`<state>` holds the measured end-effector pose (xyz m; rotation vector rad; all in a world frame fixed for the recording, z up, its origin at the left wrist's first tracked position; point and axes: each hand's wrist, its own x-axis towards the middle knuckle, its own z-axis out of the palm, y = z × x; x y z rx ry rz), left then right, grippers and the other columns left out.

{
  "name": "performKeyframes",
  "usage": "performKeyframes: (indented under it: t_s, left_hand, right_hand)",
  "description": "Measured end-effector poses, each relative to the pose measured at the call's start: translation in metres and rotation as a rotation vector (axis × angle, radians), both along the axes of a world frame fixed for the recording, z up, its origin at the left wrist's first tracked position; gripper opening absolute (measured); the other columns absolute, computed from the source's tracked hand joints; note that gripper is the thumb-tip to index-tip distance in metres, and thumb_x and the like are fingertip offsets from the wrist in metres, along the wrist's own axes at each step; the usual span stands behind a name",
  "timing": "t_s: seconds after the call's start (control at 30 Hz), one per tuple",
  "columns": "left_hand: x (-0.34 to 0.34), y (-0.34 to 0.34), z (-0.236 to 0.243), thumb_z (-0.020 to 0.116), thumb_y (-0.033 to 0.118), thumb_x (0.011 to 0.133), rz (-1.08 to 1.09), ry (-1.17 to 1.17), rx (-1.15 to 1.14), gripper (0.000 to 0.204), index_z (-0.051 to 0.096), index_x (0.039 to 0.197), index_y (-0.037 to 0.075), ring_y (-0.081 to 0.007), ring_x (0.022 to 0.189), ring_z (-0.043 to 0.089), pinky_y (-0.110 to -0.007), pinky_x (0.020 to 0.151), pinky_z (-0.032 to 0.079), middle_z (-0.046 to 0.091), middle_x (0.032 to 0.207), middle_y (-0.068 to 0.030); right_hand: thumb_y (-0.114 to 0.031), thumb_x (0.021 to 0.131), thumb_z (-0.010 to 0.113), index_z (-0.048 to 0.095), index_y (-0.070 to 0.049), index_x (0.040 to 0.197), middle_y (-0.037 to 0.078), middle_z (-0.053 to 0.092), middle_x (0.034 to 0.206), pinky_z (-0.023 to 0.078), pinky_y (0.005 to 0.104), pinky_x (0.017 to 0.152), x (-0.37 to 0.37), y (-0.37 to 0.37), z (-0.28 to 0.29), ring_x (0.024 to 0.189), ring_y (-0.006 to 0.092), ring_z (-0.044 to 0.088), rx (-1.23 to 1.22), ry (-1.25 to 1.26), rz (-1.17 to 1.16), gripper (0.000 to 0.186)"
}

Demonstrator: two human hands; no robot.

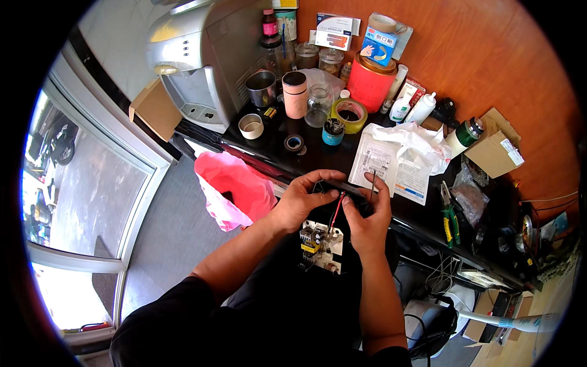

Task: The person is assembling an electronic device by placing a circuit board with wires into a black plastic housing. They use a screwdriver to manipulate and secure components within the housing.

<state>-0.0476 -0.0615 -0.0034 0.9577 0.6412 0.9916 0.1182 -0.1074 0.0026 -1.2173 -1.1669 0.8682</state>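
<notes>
My left hand (298,202) is closed round the left side of a dark casing (334,185), its thumb pressed near where the wires enter. On the other side my right hand (370,223) grips the same casing. A thin dark rod (373,185) stands up between the right fingers; its kind is unclear. Red and black wires (337,211) run from the casing down to a circuit board (330,243). That board carries a yellow-wrapped transformer (310,248) and hangs or rests just below my hands, over my dark clothing. The casing's inside is mostly hidden by my fingers.
Behind my hands, a black counter (275,160) carries tape rolls (352,116), a pink tumbler (295,95), a glass jar (319,105) and papers (374,159). Green-and-yellow pliers (450,215) lie right. A pink-bagged bin (234,191) stands left, near a glass door (98,183).
</notes>
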Motion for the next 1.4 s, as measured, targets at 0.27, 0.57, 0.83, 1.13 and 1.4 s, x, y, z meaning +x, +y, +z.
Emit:
performKeyframes:
  t_s: [0.27,0.57,0.83,1.13,1.4]
  left_hand:
    - [0.003,-0.002,-0.003,0.065,-0.002,0.093,0.06,0.004,0.029,0.032,0.061,0.125,0.003,-0.01,0.105,0.061,-0.024,0.094,0.05,0.063,0.111,-0.0008]
    - [0.004,-0.003,0.006,0.066,-0.003,0.091,0.077,0.12,0.101,0.041,0.058,0.13,0.004,-0.0107,0.115,0.054,-0.025,0.101,0.043,0.058,0.118,-0.0019]
    - [0.001,-0.003,0.003,0.066,-0.001,0.093,0.027,0.025,0.051,0.035,0.06,0.127,0.003,-0.0115,0.111,0.058,-0.026,0.1,0.046,0.06,0.117,-0.0017]
    - [0.009,-0.008,0.014,0.07,0.008,0.093,0.185,0.317,0.119,0.029,0.065,0.121,0.001,-0.0079,0.093,0.063,-0.023,0.085,0.051,0.07,0.103,-0.0024]
    - [0.009,-0.011,0.018,0.066,0.006,0.095,0.196,0.368,0.224,0.025,0.065,0.12,0.0,-0.0065,0.093,0.062,-0.022,0.084,0.051,0.069,0.103,-0.0024]
  right_hand:
    - [-0.004,0.083,0.075,0.047,-0.002,0.137,0.008,0.066,0.1,0.049,0.0246,0.08,0.003,0.001,0.002,0.089,0.0113,0.062,0.066,-0.009,0.057,0.061]
    - [-0.004,0.083,0.075,0.048,-0.005,0.137,0.006,0.065,0.098,0.047,0.0225,0.077,0.005,0.001,0.003,0.086,0.0092,0.059,-0.019,0.053,0.042,0.06]
    - [-0.003,0.083,0.074,0.044,-0.005,0.141,0.006,0.065,0.098,0.046,0.0228,0.076,0.004,0.001,0.001,0.085,0.0085,0.058,0.024,0.085,0.094,0.065]
    - [-0.004,0.083,0.074,0.047,-0.006,0.14,0.006,0.064,0.097,0.046,0.0235,0.076,0.01,0.006,-0.009,0.084,0.0092,0.058,-0.004,0.05,0.07,0.064]
    - [-0.004,0.083,0.074,0.049,-0.006,0.137,0.009,0.067,0.095,0.049,0.0255,0.078,0.0,0.0,-0.003,0.086,0.0112,0.061,0.04,0.023,0.006,0.06]
